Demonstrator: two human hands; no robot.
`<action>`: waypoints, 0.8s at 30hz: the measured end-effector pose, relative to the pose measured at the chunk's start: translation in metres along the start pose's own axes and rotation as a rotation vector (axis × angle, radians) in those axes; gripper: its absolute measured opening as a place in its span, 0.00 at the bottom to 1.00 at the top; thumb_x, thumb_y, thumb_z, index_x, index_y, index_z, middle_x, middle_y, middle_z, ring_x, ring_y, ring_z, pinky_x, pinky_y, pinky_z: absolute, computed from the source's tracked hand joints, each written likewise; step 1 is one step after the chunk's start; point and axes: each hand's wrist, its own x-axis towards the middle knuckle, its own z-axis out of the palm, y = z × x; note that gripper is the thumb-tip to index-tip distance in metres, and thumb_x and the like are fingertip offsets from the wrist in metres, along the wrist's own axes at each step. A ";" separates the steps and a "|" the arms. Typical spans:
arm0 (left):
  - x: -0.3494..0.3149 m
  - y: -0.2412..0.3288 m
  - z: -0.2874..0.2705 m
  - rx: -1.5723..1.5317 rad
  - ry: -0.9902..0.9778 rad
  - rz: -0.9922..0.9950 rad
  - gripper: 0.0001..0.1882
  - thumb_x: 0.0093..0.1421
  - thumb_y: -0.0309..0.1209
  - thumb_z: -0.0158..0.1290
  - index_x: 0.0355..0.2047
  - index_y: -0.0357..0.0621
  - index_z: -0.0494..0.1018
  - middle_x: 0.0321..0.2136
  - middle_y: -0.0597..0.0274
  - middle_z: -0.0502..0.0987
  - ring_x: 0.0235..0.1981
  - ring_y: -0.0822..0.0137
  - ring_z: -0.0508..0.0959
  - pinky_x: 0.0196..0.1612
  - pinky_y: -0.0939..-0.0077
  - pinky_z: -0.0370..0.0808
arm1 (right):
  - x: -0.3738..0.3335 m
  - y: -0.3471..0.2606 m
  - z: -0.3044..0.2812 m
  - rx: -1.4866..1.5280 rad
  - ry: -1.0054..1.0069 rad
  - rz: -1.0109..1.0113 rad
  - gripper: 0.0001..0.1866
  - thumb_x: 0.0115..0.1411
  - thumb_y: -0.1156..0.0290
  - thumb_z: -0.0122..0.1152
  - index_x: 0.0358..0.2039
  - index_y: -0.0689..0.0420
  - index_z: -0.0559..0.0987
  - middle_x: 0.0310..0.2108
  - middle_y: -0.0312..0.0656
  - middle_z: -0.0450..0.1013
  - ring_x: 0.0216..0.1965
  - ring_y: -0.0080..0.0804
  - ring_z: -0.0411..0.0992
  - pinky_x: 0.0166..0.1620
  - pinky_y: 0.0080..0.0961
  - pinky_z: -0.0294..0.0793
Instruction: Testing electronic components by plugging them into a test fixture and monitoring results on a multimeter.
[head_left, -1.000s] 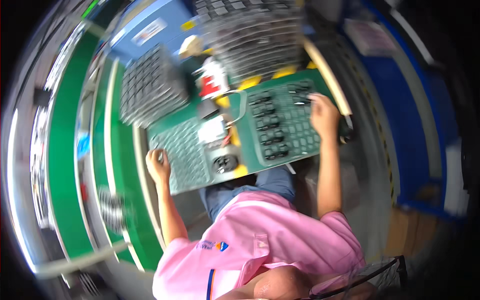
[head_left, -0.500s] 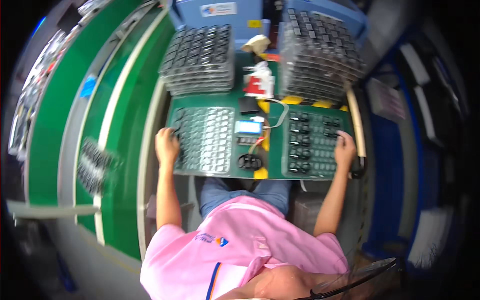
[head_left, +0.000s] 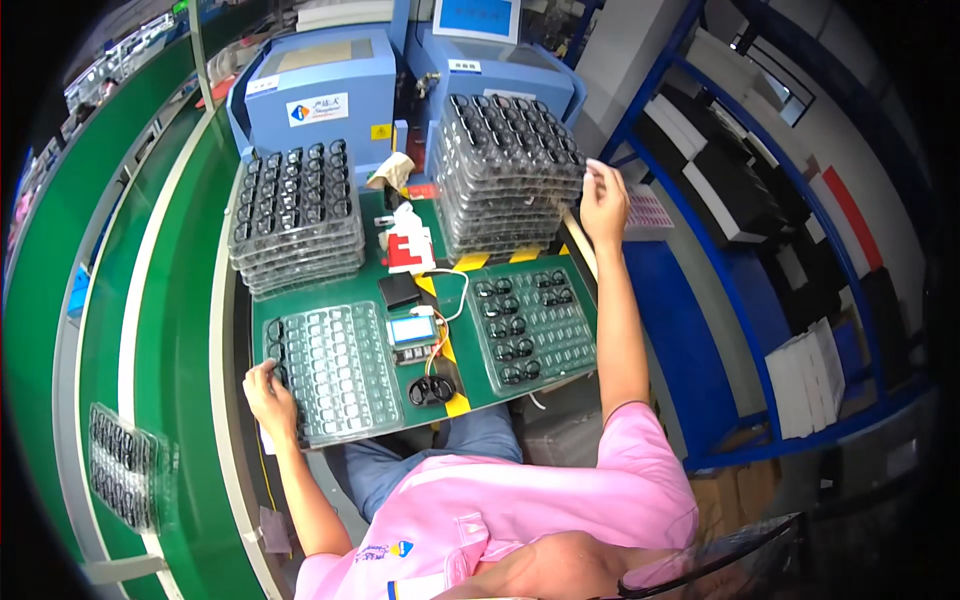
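My left hand (head_left: 271, 402) is at the left edge of a clear plastic tray (head_left: 340, 375), its fingers bent in beside a column of small black rounded parts (head_left: 275, 338). What those fingertips hold, if anything, is hidden. My right hand (head_left: 605, 207) is raised at the right side of a tall stack of clear trays (head_left: 505, 205) filled with black parts. Its fingers are loosely bent and apart, with nothing visible in them. In front of that stack lies another clear tray (head_left: 545, 345), with black parts in its left column and upper right and bare pockets elsewhere.
A second tray stack (head_left: 297, 215) stands at the back left, before blue machines (head_left: 325, 100). Between the front trays are a small screen device (head_left: 412, 330) with wires and a black round-lobed piece (head_left: 432, 390). A green conveyor (head_left: 185, 330) runs along the left; blue shelving (head_left: 690, 400) is at the right.
My right hand has gone from the right front tray up to the tall stack. My left hand stays at the left tray's edge. The view has turned to the right.
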 end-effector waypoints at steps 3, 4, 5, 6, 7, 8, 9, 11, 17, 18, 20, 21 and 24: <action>0.002 0.005 -0.001 -0.060 0.039 0.014 0.12 0.65 0.17 0.52 0.45 0.42 0.78 0.42 0.51 0.79 0.46 0.47 0.78 0.51 0.56 0.74 | 0.042 0.005 0.022 -0.167 -0.090 -0.078 0.12 0.65 0.76 0.65 0.50 0.57 0.85 0.41 0.47 0.79 0.36 0.36 0.80 0.41 0.29 0.80; 0.004 0.009 0.001 -0.065 0.048 0.035 0.11 0.65 0.17 0.52 0.45 0.41 0.78 0.42 0.51 0.79 0.46 0.48 0.78 0.50 0.56 0.75 | 0.052 0.027 0.028 -0.258 -0.103 -0.123 0.12 0.64 0.74 0.65 0.47 0.57 0.86 0.41 0.49 0.79 0.38 0.44 0.81 0.46 0.35 0.81; 0.004 0.006 0.001 -0.068 0.067 0.039 0.11 0.66 0.17 0.52 0.45 0.41 0.78 0.42 0.51 0.79 0.46 0.48 0.78 0.50 0.56 0.75 | 0.055 0.034 0.037 -0.324 -0.170 -0.058 0.11 0.64 0.72 0.65 0.46 0.56 0.87 0.45 0.51 0.79 0.43 0.51 0.80 0.50 0.41 0.80; 0.003 0.006 -0.001 -0.070 0.085 0.042 0.11 0.66 0.17 0.52 0.45 0.40 0.78 0.41 0.51 0.79 0.46 0.48 0.78 0.50 0.56 0.75 | 0.060 0.031 0.043 -0.389 -0.239 0.009 0.10 0.64 0.71 0.64 0.44 0.55 0.87 0.48 0.53 0.78 0.48 0.57 0.79 0.54 0.46 0.79; 0.003 0.007 -0.002 -0.080 0.098 0.046 0.10 0.66 0.17 0.52 0.44 0.40 0.78 0.41 0.51 0.79 0.45 0.47 0.78 0.50 0.56 0.75 | 0.064 0.029 0.046 -0.428 -0.325 0.140 0.10 0.62 0.69 0.66 0.43 0.54 0.88 0.48 0.54 0.79 0.50 0.56 0.79 0.56 0.47 0.79; 0.003 0.006 -0.002 -0.082 0.104 0.052 0.10 0.66 0.17 0.52 0.44 0.40 0.78 0.41 0.51 0.79 0.45 0.47 0.78 0.50 0.56 0.75 | 0.068 0.028 0.049 -0.422 -0.312 0.135 0.10 0.62 0.69 0.66 0.43 0.54 0.88 0.48 0.54 0.79 0.50 0.56 0.79 0.56 0.47 0.79; 0.003 0.006 -0.002 -0.080 0.108 0.057 0.09 0.66 0.17 0.52 0.44 0.40 0.78 0.41 0.51 0.79 0.45 0.47 0.78 0.50 0.56 0.75 | 0.069 0.024 0.052 -0.456 -0.352 0.175 0.09 0.62 0.69 0.67 0.41 0.54 0.88 0.46 0.54 0.79 0.50 0.55 0.79 0.55 0.46 0.79; 0.004 0.006 -0.001 -0.076 0.120 0.076 0.09 0.66 0.17 0.53 0.44 0.40 0.78 0.40 0.51 0.79 0.45 0.47 0.79 0.50 0.56 0.75 | 0.072 0.018 0.055 -0.491 -0.397 0.236 0.06 0.61 0.69 0.67 0.37 0.55 0.87 0.44 0.54 0.80 0.50 0.55 0.79 0.55 0.46 0.78; 0.007 0.013 0.002 -0.070 0.135 0.113 0.13 0.64 0.15 0.53 0.47 0.40 0.78 0.43 0.49 0.79 0.47 0.45 0.78 0.50 0.55 0.75 | 0.065 -0.002 0.047 -0.375 -0.120 -0.150 0.04 0.66 0.74 0.61 0.40 0.58 0.79 0.41 0.53 0.76 0.47 0.55 0.75 0.53 0.48 0.74; 0.004 0.014 -0.001 -0.054 0.135 0.125 0.14 0.63 0.15 0.53 0.47 0.40 0.78 0.43 0.49 0.79 0.47 0.45 0.78 0.50 0.55 0.75 | 0.059 -0.025 0.039 -0.361 -0.112 -0.191 0.05 0.68 0.75 0.58 0.43 0.59 0.77 0.41 0.52 0.75 0.46 0.54 0.73 0.52 0.48 0.73; 0.003 0.010 0.002 -0.040 0.127 0.182 0.18 0.60 0.14 0.54 0.50 0.41 0.78 0.46 0.48 0.79 0.48 0.44 0.78 0.51 0.53 0.75 | 0.038 -0.059 0.014 -0.255 -0.082 -0.245 0.04 0.68 0.75 0.58 0.42 0.59 0.77 0.40 0.52 0.75 0.45 0.55 0.73 0.52 0.47 0.73; 0.005 0.011 0.001 -0.046 0.120 0.208 0.18 0.60 0.14 0.54 0.50 0.41 0.78 0.46 0.48 0.79 0.48 0.44 0.78 0.51 0.53 0.75 | 0.022 -0.063 0.004 -0.202 -0.070 -0.288 0.04 0.68 0.75 0.59 0.41 0.60 0.78 0.39 0.50 0.75 0.43 0.53 0.74 0.51 0.45 0.73; -0.004 0.018 -0.016 0.093 0.037 0.276 0.22 0.56 0.13 0.54 0.52 0.40 0.78 0.48 0.49 0.79 0.50 0.45 0.78 0.54 0.51 0.73 | -0.035 -0.087 0.003 0.057 -0.204 -0.256 0.04 0.68 0.75 0.62 0.41 0.60 0.78 0.35 0.46 0.74 0.36 0.42 0.76 0.41 0.36 0.77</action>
